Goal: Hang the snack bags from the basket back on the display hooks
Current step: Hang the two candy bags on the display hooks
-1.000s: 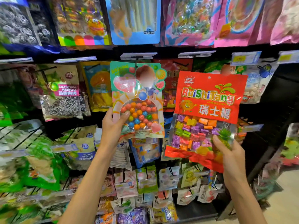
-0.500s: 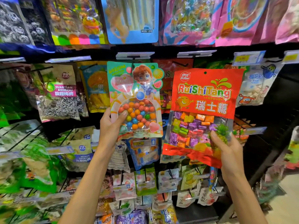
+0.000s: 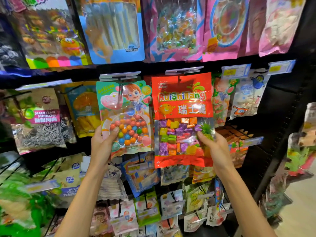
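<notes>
Left hand: the left hand (image 3: 102, 144) is raised in front of the display; its thumb lies across the clear window of the gumball bag (image 3: 125, 117) and the fingers go behind the lower left corner, so it pinches that bag
Right hand: the right hand (image 3: 212, 147) holds the red candy bag (image 3: 183, 120) at its lower right side; the thumb presses on the front near a printed pineapple, the fingers are hidden behind the pack
Gumball bag: upright, teal and pink with a cartoon child above a window of coloured balls; its top sits at a hook (image 3: 122, 82) under a clear price tag holder (image 3: 119, 75); whether the hook passes through the hole cannot be told
Red candy bag: upright, just beside the gumball bag on its right, edges nearly touching; its top hole reaches another hook (image 3: 179, 77) under a second tag holder (image 3: 184, 71); wrapped purple, green and orange sweets show through the lower window
Display: a dark rack (image 3: 277, 134) crowded with hanging snack packs; a plum bag (image 3: 39, 120) hangs well to the left, a blue bag (image 3: 112, 29) in the row above
</notes>
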Tool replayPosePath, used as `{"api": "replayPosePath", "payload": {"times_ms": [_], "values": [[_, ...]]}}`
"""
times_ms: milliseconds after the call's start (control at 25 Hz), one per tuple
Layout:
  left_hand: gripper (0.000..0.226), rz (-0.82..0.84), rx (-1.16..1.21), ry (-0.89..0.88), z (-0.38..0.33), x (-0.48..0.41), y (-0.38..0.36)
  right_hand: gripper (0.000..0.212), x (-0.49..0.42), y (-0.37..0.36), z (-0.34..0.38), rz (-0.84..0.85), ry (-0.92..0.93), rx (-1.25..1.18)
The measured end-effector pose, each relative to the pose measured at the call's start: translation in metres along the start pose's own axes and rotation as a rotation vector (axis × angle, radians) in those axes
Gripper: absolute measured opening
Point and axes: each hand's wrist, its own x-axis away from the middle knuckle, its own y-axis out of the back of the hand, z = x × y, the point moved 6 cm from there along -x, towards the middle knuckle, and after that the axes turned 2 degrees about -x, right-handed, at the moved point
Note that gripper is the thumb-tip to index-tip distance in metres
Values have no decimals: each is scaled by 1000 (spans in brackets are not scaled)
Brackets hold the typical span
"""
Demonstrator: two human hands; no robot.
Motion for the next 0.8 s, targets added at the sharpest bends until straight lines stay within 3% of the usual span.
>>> {"api": "replayPosePath", "payload": {"times_ms": [80, 240, 440, 680, 800], "values": [[42, -1, -12, 11, 5, -11, 0, 65, -5, -3, -3, 22, -21, 20], [62, -3, -25, 42, 14, -31, 0, 40, -12, -7, -3, 40, -72, -16], [39, -25, -41, 47, 21, -49, -7, 22, -18, -2, -10, 3, -67, -30], [59, -43, -58, 73, 35, -55, -3, 18, -22, 3, -19, 16, -48, 5], [44, -46, -58, 81, 36, -54, -7, 24, -29, 1, -24, 16, -49, -8]]}}
